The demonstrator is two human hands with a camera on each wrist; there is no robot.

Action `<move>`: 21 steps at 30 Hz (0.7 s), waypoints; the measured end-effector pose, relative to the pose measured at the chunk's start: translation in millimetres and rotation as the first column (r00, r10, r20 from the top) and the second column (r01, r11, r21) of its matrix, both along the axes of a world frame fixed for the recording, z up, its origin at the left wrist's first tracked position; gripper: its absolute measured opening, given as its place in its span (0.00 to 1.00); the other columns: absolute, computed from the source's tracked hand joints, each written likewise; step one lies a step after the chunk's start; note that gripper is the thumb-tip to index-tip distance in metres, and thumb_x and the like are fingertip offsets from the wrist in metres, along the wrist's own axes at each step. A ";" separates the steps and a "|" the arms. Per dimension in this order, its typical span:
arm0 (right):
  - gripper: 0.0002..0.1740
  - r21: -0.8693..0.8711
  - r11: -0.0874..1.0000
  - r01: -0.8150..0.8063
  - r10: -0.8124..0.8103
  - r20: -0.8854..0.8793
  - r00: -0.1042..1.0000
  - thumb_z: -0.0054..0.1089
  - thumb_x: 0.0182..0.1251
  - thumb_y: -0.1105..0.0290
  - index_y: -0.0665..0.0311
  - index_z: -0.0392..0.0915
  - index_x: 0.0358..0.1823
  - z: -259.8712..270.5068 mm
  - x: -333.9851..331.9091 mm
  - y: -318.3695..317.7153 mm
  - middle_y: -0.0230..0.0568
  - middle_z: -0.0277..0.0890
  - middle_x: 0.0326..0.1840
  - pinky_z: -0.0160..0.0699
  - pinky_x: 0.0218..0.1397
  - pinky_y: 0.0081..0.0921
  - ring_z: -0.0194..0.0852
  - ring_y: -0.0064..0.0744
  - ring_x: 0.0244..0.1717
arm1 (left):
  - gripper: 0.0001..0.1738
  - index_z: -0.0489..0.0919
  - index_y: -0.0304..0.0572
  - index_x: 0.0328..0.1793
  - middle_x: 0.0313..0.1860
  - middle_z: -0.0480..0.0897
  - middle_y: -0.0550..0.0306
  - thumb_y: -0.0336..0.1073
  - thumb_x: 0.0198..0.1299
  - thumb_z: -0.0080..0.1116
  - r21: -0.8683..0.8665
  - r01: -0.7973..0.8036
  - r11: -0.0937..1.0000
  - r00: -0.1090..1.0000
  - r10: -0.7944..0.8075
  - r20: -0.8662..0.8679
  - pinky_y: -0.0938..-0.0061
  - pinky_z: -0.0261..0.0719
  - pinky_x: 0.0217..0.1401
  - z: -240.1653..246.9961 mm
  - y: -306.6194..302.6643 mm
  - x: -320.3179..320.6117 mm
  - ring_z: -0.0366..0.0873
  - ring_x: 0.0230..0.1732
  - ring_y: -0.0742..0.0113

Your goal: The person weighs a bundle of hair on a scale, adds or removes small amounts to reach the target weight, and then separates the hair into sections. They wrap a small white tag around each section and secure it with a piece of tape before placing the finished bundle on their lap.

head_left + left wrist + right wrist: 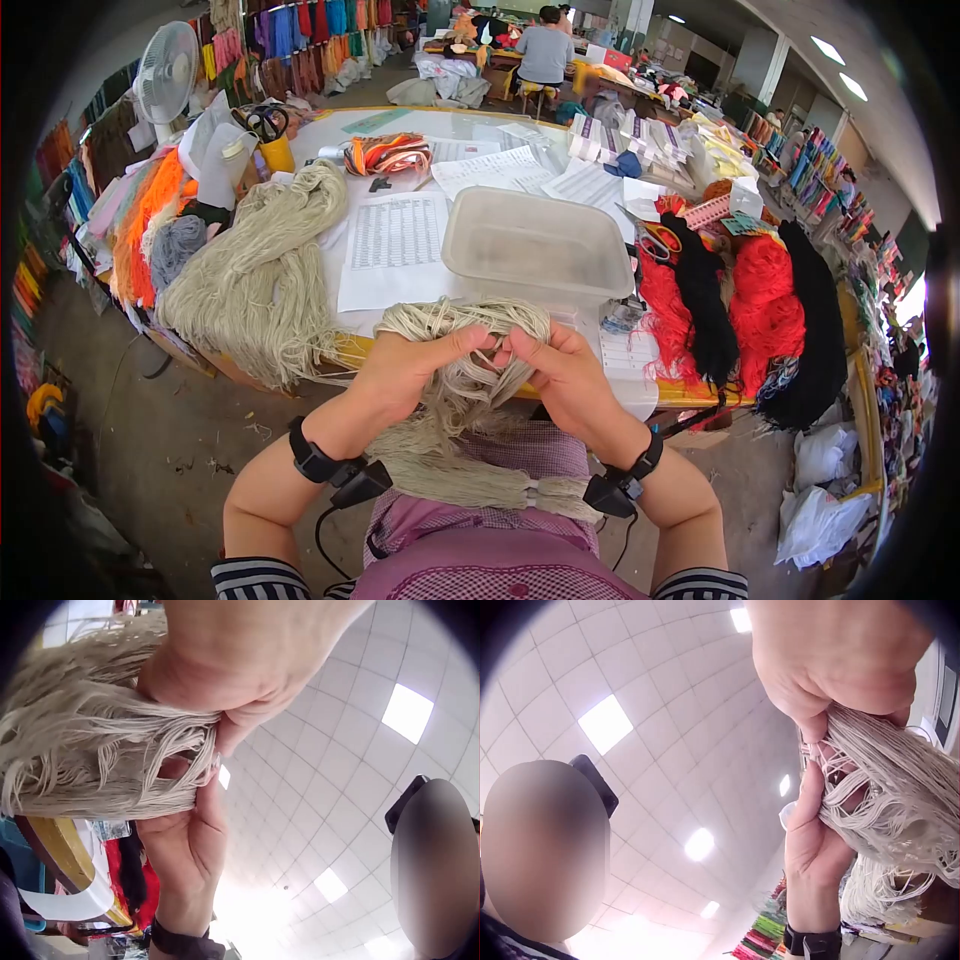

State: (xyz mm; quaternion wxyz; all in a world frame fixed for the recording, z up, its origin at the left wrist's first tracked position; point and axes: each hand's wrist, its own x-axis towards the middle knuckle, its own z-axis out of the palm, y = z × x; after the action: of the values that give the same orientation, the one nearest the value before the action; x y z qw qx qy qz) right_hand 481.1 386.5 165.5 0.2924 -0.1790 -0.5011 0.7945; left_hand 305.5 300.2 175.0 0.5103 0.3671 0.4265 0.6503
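Both hands grip a beige skein of thread (455, 318) in front of the table's near edge, thumbs on top and close together. The left hand (415, 370) holds its left side; the right hand (570, 375) holds its right side. In the left wrist view the strands (97, 757) loop around the fingers of both hands. The right wrist view shows thread (885, 795) bunched between the thumbs and fingers. More beige thread (430, 455) hangs below the hands, and a tied beige bundle (560, 495) lies across the lap.
A large beige yarn pile (265, 270) drapes over the table's left edge. Behind the hands stands a translucent plastic tub (540, 205), beside printed sheets (395, 245). Red yarn (765, 300) and black yarn (815, 330) hang at the right. A fan (165, 75) stands back left.
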 end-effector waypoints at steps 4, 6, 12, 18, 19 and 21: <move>0.14 -0.122 0.991 -0.047 0.047 -0.005 0.999 0.62 0.69 0.63 0.63 0.78 0.50 0.6 2.7 -1.7 0.26 0.77 0.34 0.72 0.41 0.18 0.74 0.18 0.36 | 0.16 0.81 0.31 0.50 0.42 0.85 0.52 0.37 0.62 0.65 -0.096 0.059 0.994 0.978 -0.038 0.204 0.73 0.82 0.45 8.0 -3.9 1.7 0.83 0.42 0.68; 0.14 -0.055 0.997 -0.054 0.056 0.029 0.998 0.64 0.67 0.65 0.64 0.78 0.50 1.4 0.8 -2.6 0.26 0.77 0.35 0.71 0.40 0.18 0.73 0.18 0.35 | 0.18 0.80 0.31 0.53 0.45 0.84 0.52 0.39 0.65 0.62 -0.127 0.034 0.991 0.975 -0.005 0.224 0.71 0.82 0.47 10.1 -4.2 4.0 0.82 0.44 0.66; 0.17 0.002 0.993 -0.119 0.116 0.192 0.974 0.70 0.60 0.71 0.64 0.78 0.50 2.5 4.4 0.6 0.28 0.79 0.40 0.69 0.41 0.18 0.72 0.16 0.37 | 0.21 0.78 0.33 0.58 0.54 0.82 0.52 0.45 0.70 0.54 -0.129 0.166 0.978 0.975 -0.144 0.168 0.67 0.81 0.52 3.0 -4.0 5.9 0.81 0.50 0.65; 0.17 -0.111 0.993 -0.034 0.046 0.104 0.994 0.68 0.60 0.72 0.62 0.78 0.51 -1.8 8.0 -2.2 0.30 0.80 0.45 0.71 0.51 0.22 0.76 0.21 0.45 | 0.17 0.80 0.35 0.54 0.47 0.84 0.57 0.35 0.62 0.64 -0.180 0.126 0.976 0.941 -0.175 -0.288 0.76 0.79 0.45 11.6 -10.1 1.5 0.80 0.47 0.72; 0.17 -0.184 0.982 -0.034 0.049 0.079 0.996 0.67 0.61 0.72 0.63 0.78 0.52 -1.3 9.2 -3.0 0.31 0.80 0.46 0.72 0.53 0.25 0.77 0.24 0.47 | 0.17 0.80 0.35 0.54 0.47 0.84 0.57 0.35 0.62 0.64 -0.181 0.128 0.975 0.941 -0.177 -0.288 0.76 0.79 0.45 12.0 -10.8 0.9 0.80 0.47 0.72; 0.14 -0.198 0.980 -0.028 0.030 0.008 1.000 0.64 0.63 0.72 0.63 0.78 0.50 -2.8 8.7 -8.0 0.32 0.80 0.46 0.72 0.54 0.26 0.78 0.26 0.49 | 0.18 0.81 0.35 0.53 0.44 0.85 0.58 0.28 0.55 0.68 -0.227 -0.015 0.974 0.938 -0.065 -0.341 0.79 0.76 0.41 11.9 -11.1 1.2 0.78 0.43 0.75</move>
State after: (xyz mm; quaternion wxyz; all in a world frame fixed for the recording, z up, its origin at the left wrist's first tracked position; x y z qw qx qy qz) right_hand 489.8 378.5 162.7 0.2587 -0.2044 -0.4238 0.8436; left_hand 306.7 289.1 186.9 0.4739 0.4209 0.5760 0.5163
